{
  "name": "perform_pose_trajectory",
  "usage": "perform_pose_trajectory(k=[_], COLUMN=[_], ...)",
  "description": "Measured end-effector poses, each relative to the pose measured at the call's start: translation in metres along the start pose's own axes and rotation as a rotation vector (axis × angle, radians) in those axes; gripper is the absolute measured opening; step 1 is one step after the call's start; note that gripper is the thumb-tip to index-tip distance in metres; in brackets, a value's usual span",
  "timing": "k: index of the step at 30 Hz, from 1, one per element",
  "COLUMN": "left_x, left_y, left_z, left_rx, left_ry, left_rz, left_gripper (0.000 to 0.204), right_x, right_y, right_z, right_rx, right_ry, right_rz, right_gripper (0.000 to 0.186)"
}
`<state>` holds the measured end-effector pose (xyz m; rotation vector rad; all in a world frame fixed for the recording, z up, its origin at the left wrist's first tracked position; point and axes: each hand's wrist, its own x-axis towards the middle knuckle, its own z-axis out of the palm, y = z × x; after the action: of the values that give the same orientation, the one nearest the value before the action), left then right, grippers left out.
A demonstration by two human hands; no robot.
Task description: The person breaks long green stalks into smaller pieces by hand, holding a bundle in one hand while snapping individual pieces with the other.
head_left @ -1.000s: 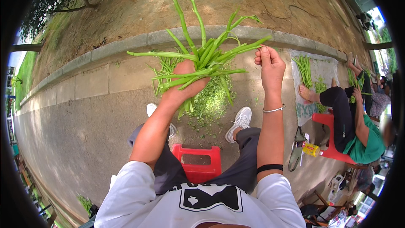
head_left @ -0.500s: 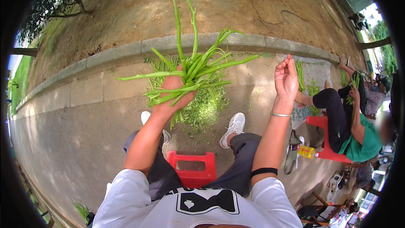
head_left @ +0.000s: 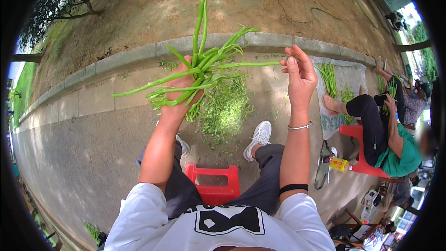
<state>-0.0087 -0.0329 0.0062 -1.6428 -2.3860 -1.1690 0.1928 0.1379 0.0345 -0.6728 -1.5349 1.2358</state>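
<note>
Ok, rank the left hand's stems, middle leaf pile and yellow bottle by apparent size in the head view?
Largest to smallest:
1. Stems, the widest spread, though held up nearer the camera.
2. Leaf pile.
3. Bottle, clearly smallest.
</note>
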Motion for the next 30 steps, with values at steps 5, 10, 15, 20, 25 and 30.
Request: perform_pose_trajectory(k=[5,10,15,20,25,30], left_x=[0.002,0.009,0.012,0.008,0.009,0.009], left_y=[-0.004,-0.007,-0.001,0.003,0.011,0.007], left_z=[-0.002,0.003,0.000,-0.002,0.000,0.010], left_rx=[0.050,0.155,0.193,0.143,0.078,0.135], left_ry=[-0.027,-0.106,-0.158,-0.139,-0.169,-0.142], left_rz=[-0.052,-0.286,-0.352,-0.274,-0.252,-0.203], left_gripper=[0.035,0.036,0.032,0.027,0.028,0.032], right_x=[-0.006,-0.005,-0.006,-0.007,-0.007,0.001], right_y=[-0.002,0.007,0.017,0.023,0.020,0.037], right_z=[0.005,0.003,-0.001,0.006,0.015,0.001], right_rx=[-0.325,-0.653,-0.796,-0.498,-0.086,0.426], right_ry=[-0.161,-0.224,-0.280,-0.117,0.043,0.156], right_rz=[-0.390,-0.571,-0.515,-0.153,0.139,0.245], right_gripper=[0.025,0.023,0.015,0.012,0.019,0.019])
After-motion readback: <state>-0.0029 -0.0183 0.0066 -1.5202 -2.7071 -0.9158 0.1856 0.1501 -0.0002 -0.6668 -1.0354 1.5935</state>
